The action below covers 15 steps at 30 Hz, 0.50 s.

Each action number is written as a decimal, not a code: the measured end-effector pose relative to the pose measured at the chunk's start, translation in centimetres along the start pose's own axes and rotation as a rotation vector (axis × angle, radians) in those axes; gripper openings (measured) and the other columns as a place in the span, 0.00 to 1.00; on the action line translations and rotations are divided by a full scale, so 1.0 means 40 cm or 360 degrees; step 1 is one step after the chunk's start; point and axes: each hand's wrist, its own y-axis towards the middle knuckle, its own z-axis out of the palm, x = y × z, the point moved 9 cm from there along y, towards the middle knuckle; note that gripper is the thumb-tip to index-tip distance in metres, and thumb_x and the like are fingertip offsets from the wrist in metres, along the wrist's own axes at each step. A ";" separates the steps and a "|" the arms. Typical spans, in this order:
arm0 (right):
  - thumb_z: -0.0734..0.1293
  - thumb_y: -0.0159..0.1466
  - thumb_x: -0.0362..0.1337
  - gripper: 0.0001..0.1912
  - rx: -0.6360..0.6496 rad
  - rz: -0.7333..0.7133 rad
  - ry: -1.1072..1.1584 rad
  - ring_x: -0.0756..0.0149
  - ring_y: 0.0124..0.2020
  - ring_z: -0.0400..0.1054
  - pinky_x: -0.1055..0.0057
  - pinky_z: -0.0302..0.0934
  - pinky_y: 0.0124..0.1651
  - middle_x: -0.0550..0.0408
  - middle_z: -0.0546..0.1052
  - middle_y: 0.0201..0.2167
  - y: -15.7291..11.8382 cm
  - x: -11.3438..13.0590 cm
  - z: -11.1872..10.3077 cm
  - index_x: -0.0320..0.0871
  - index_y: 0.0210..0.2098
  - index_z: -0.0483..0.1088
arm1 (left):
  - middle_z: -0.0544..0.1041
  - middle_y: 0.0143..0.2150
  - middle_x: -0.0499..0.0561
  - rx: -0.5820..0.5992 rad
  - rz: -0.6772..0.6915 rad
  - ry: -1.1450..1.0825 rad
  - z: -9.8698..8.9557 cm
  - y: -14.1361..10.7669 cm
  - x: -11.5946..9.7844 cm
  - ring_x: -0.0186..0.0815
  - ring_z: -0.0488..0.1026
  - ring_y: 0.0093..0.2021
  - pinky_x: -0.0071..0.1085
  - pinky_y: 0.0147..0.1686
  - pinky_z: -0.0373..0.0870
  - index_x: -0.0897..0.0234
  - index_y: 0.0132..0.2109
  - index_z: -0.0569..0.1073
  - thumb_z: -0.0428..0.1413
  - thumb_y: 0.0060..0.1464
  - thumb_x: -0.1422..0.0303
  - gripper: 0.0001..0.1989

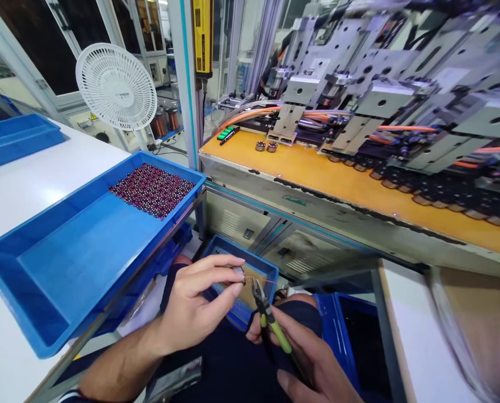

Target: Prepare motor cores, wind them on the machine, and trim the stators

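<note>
Between the fingertips and thumb of my left hand [203, 299] is a small round coil part [240, 273], mostly covered by the fingers. A thin reddish wire [258, 279] sticks out from it to the right. My right hand [306, 352] grips wire cutters [270, 319] with green and black handles. The cutters' jaws [257, 291] point up and stand slightly apart, close to the wire, just right of the part. Whether the jaws touch the wire I cannot tell.
On the white table at left, a blue tray [85, 268] holds many small dark-red parts [151, 190]. A white fan [116, 87] stands behind. Machine fixtures [371, 106] line the orange bench [317, 170], with two small round parts [266, 146] on it. Below my hands is another blue bin [270, 270].
</note>
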 end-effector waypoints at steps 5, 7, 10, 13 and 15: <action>0.64 0.64 0.29 0.30 -0.0017 0.0004 0.0035 0.62 0.43 0.73 0.63 0.69 0.50 0.48 0.74 0.47 0.008 0.006 0.004 0.55 0.64 0.62 | 0.83 0.44 0.59 0.0011 -0.0012 -0.0008 0.000 -0.003 0.007 0.38 0.81 0.42 0.31 0.44 0.78 0.66 0.40 0.80 0.60 0.52 0.80 0.09; 0.65 0.64 0.31 0.28 -0.0038 0.0040 0.0017 0.62 0.40 0.73 0.63 0.70 0.47 0.47 0.74 0.45 0.009 0.002 0.004 0.51 0.63 0.64 | 0.83 0.44 0.59 0.0020 -0.0016 -0.0005 0.001 -0.002 0.009 0.38 0.81 0.42 0.32 0.43 0.79 0.66 0.40 0.80 0.59 0.53 0.80 0.09; 0.66 0.63 0.31 0.27 -0.0053 0.0058 0.0009 0.64 0.38 0.72 0.66 0.71 0.43 0.47 0.74 0.42 0.011 0.001 0.005 0.50 0.62 0.65 | 0.83 0.44 0.59 0.0035 -0.0016 0.0000 0.003 -0.001 0.009 0.39 0.81 0.41 0.33 0.43 0.79 0.65 0.40 0.80 0.59 0.53 0.79 0.09; 0.66 0.64 0.31 0.27 -0.0083 0.0037 -0.0015 0.65 0.35 0.71 0.69 0.70 0.38 0.49 0.74 0.39 0.013 0.005 0.004 0.52 0.62 0.65 | 0.83 0.43 0.59 0.0036 -0.0005 -0.0003 0.005 -0.001 0.008 0.38 0.81 0.41 0.33 0.42 0.79 0.65 0.40 0.80 0.59 0.53 0.79 0.09; 0.65 0.65 0.32 0.25 -0.0107 0.0028 -0.0078 0.66 0.32 0.70 0.71 0.69 0.35 0.50 0.74 0.36 0.016 0.010 0.004 0.51 0.61 0.65 | 0.83 0.43 0.59 0.0035 -0.0007 -0.0005 0.006 -0.001 0.009 0.38 0.81 0.41 0.32 0.43 0.79 0.65 0.40 0.80 0.60 0.53 0.80 0.09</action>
